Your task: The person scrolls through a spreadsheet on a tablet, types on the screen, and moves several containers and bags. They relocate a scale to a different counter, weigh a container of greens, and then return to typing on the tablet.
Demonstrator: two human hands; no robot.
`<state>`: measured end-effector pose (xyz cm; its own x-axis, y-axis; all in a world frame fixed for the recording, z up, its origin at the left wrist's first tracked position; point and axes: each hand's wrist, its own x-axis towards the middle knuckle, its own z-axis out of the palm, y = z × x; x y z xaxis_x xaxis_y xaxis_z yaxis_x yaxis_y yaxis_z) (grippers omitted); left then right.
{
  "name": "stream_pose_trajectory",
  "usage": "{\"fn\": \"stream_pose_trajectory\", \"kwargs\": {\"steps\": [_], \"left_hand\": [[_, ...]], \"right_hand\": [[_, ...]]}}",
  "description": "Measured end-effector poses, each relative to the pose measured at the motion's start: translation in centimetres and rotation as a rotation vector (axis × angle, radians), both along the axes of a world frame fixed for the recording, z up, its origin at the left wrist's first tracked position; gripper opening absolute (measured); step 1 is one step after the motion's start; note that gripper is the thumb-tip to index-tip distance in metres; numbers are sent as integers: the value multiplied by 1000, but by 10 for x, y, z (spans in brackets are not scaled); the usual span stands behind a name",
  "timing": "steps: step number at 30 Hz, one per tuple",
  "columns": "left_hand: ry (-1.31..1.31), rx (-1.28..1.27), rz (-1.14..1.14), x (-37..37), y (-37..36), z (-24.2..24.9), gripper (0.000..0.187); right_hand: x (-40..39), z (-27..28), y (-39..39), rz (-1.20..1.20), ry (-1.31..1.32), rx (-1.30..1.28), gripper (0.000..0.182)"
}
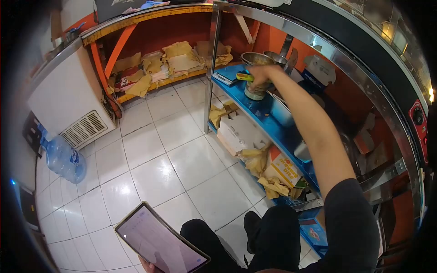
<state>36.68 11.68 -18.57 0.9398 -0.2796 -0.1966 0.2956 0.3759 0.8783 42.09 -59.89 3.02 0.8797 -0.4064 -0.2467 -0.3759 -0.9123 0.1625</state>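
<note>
My left hand (146, 266) is at the lower edge, closed on the bottom of a tablet (161, 241) with a lit, pale screen. Most of that hand is hidden behind the tablet. My right arm stretches out to a blue shelf (246, 100). There my right hand (263, 75) is closed around a tool with a yellow-green handle (245, 77); its working end is hidden. Just below the hand stands a clear jar (255, 94). A metal bowl (255, 58) sits right behind it. Left of the handle lies a flat digital scale (225, 79).
Flattened boxes and brown paper (243, 132) fill the lower shelf. More cardboard (180, 59) lies on the wooden shelf at the back. A large water bottle (63, 157) rests on the tiled floor near a white freezer (68, 91). A metal post (211, 68) borders the rack.
</note>
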Motion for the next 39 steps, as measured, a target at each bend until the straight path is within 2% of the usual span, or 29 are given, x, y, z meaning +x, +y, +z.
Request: {"fn": "stream_pose_trajectory", "kwargs": {"steps": [2,4,6,7,9,10,12,13,15,16,17,18,19,20,21,23,24,25,27,28,29,33,35,37,39], "left_hand": [[-3,-49,-36,2,-5,6,91],[4,-33,-45,1,-4,7,92],[24,-26,-58,-5,-5,2,92],[26,-24,-67,-5,-6,0,92],[20,-22,-83,-2,-9,-5,93],[16,-18,-91,-1,-9,-7,93],[5,-17,-105,2,-11,-11,94],[3,-19,-110,2,-13,-13,94],[-14,-2,-137,8,-10,-9,95],[-24,12,-155,13,-6,-5,95],[-34,30,-172,17,0,0,95],[-70,41,-135,14,-10,17,75],[-74,45,-148,16,-12,23,75],[-110,8,-182,18,-15,24,82],[-144,-27,-221,20,-19,30,89],[-174,-30,-221,23,-33,42,87],[-173,-74,-222,28,-38,43,89],[-163,-107,-210,29,-39,45,91],[-151,-103,-288,35,-43,50,90],[-161,-129,-329,38,-49,55,89],[-163,-152,-377,38,-55,61,89],[-154,-124,-411,46,-68,55,87],[-171,-186,-529,55,-78,50,84],[-231,-154,-542,64,-82,33,80],[-109,-236,-630,66,-89,34,81]], "right_hand": [[-9,12,-7,276,-405,-132,81],[-29,60,40,81,-625,-210,76],[-46,71,40,-58,-855,-658,58],[-58,69,30,-59,-851,-665,58],[-81,59,-1,-348,-998,-841,40],[-91,59,-11,-351,-1000,-846,40],[-108,66,-35,-842,-823,-2,44],[-112,58,-72,-839,-828,-10,44],[-120,29,-145,-782,-1238,-211,45],[-119,60,-43,-791,-1482,-206,37],[-127,57,-42,-810,-1487,-206,37],[-136,56,-46,-301,-1641,-64,36],[-145,59,-41,227,-1721,75,39],[-152,62,-36,320,-1791,349,41],[-160,66,-17,301,-1801,336,41],[-175,66,14,135,-2189,1180,37],[-184,61,-3,-7,-2259,1312,34],[-187,64,22,-204,-2480,1343,29],[-193,56,38,-208,-2473,1424,25],[-192,55,70,-144,-2536,1493,23],[-192,52,98,-318,-2484,1480,22],[-205,33,220,-284,-2267,1550,14],[-223,24,269,-414,-2140,1475,13],[-254,19,317,-466,-2048,1374,17],[-303,30,362,-582,-1859,1340,21]]}}
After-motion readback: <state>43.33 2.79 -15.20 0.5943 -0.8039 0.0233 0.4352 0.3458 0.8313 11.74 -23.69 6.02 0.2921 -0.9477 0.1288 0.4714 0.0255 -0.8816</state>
